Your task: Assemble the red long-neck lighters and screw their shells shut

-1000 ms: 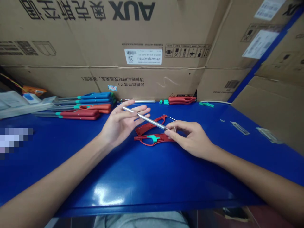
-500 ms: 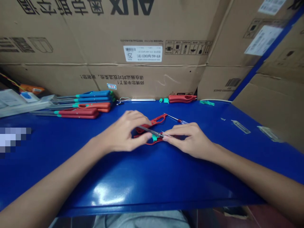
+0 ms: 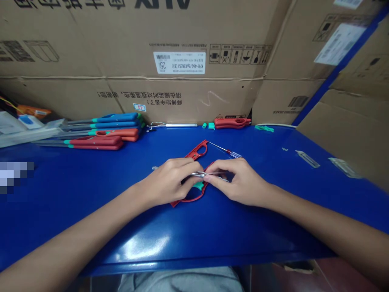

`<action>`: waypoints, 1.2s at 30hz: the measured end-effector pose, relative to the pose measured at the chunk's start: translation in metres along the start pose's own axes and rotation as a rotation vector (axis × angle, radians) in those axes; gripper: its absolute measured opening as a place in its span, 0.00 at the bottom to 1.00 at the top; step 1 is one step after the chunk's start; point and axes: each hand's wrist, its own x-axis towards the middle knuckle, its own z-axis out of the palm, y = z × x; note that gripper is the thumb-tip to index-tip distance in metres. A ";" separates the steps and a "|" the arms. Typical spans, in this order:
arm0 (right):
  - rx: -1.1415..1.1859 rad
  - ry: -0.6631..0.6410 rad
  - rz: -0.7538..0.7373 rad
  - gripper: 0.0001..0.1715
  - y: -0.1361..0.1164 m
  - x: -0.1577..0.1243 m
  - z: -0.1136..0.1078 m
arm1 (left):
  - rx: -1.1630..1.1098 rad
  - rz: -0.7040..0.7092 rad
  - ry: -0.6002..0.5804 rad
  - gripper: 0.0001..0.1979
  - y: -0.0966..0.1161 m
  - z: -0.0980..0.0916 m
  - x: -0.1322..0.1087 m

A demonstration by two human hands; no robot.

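My left hand [image 3: 172,180] and my right hand [image 3: 235,180] meet at the middle of the blue table [image 3: 91,211]. Both pinch a thin silver metal tube [image 3: 200,174] that lies across a red plastic handle shell [image 3: 190,198] with a green trigger piece [image 3: 199,185]. The shell rests on the table under my fingers and is partly hidden by them. A second red shell half [image 3: 197,151] lies just behind, with a thin wire [image 3: 226,151] running off to its right.
A stack of finished blue and red long-nosed tools [image 3: 105,132] lies at the back left. Another red handle [image 3: 232,122], a silver tube [image 3: 179,125] and small green parts [image 3: 264,128] sit along the cardboard boxes [image 3: 182,61]. Plastic packets [image 3: 306,159] lie at right.
My left hand was open and raised with the tube across it; both hands came down and toward me, closing on the tube over the red shell, which shifted nearer.
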 end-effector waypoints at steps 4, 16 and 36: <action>0.038 -0.067 0.071 0.07 -0.001 0.000 0.000 | 0.076 0.015 -0.026 0.11 0.001 0.005 -0.004; 0.173 -0.183 0.138 0.13 0.008 0.000 0.000 | 0.076 0.044 -0.044 0.13 -0.009 0.004 -0.008; -0.174 0.065 -0.243 0.05 0.013 -0.001 -0.004 | 0.199 0.014 -0.053 0.12 -0.011 -0.001 -0.007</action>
